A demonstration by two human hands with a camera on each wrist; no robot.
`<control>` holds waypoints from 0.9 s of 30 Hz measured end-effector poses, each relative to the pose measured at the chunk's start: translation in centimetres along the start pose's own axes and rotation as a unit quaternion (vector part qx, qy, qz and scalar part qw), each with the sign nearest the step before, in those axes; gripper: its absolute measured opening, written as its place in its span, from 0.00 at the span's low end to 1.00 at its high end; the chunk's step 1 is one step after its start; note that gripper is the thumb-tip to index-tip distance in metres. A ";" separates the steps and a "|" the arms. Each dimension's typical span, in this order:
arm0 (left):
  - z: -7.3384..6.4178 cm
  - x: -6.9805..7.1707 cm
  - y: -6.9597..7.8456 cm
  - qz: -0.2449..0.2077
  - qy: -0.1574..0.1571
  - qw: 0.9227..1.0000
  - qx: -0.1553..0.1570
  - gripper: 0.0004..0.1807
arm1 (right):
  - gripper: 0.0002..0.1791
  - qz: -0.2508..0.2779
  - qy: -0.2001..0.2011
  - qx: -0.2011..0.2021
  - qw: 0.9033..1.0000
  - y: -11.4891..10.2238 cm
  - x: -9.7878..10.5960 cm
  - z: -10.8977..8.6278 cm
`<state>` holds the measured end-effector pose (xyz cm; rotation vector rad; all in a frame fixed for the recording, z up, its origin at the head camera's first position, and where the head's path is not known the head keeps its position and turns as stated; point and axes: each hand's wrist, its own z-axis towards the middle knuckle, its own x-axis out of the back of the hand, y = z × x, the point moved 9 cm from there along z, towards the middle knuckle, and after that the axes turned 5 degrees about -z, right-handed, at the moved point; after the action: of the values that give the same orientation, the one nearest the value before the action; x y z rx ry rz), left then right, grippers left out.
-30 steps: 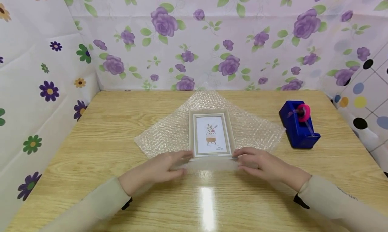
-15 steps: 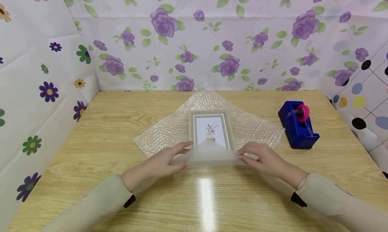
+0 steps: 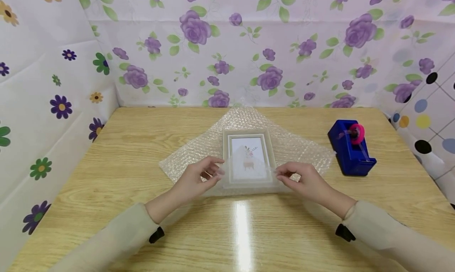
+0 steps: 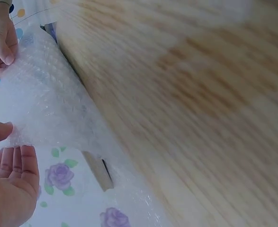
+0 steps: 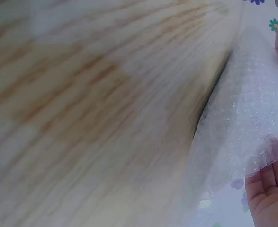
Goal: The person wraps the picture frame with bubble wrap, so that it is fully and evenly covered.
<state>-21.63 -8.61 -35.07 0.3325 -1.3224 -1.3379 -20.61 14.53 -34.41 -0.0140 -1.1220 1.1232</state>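
Observation:
A picture frame (image 3: 226,145) lies face up on a sheet of bubble wrap (image 3: 302,147) spread cornerwise on the table. The near corner of the sheet is folded up over the frame's lower part, and the plant print shows hazily through it. My left hand (image 3: 197,177) holds the flap at the frame's left side, its edge between thumb and fingers in the left wrist view. At the right side, my right hand (image 3: 307,181) pinches the other edge of the flap. From the right wrist view, the raised wrap (image 5: 245,104) hides the frame.
A blue tape dispenser (image 3: 352,153) with a pink-cored roll stands at the right, close to the sheet's right corner. The wooden table (image 3: 124,145) is bordered by a flowered cloth (image 3: 160,11) behind and patterned sheets at both sides.
Both hands have lifted the near corner of the bubble wrap and brought it away from me over the frame. The flap now covers the lower part of the print.

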 end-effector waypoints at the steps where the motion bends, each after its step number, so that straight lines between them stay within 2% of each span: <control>1: 0.0 0.0 -0.1 -0.001 0.002 1.000 0.003 0.18 | 0.11 0.003 -0.001 -0.004 1.000 0.0 0.0 0.1; 10: 0.7 0.3 -0.9 -0.003 0.027 0.999 0.036 0.16 | 0.13 -0.001 -0.008 -0.042 0.999 1.0 -0.5 1.0; 16: 1.0 0.5 -1.4 0.000 0.042 0.997 0.059 0.15 | 0.10 -0.010 -0.024 -0.079 0.997 2.1 -1.2 1.7; 23: 1.7 0.2 -2.3 -0.002 0.031 0.995 0.098 0.14 | 0.09 -0.017 -0.009 -0.090 0.996 3.1 -1.6 1.6; 27: 2.0 0.2 -2.7 0.009 0.024 0.994 0.103 0.11 | 0.08 -0.030 -0.017 -0.096 0.995 3.3 -1.9 1.8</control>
<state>-24.66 -8.66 -36.52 0.4895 -1.4214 -1.1737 -24.22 13.88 -36.57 -0.1119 -1.2491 0.9628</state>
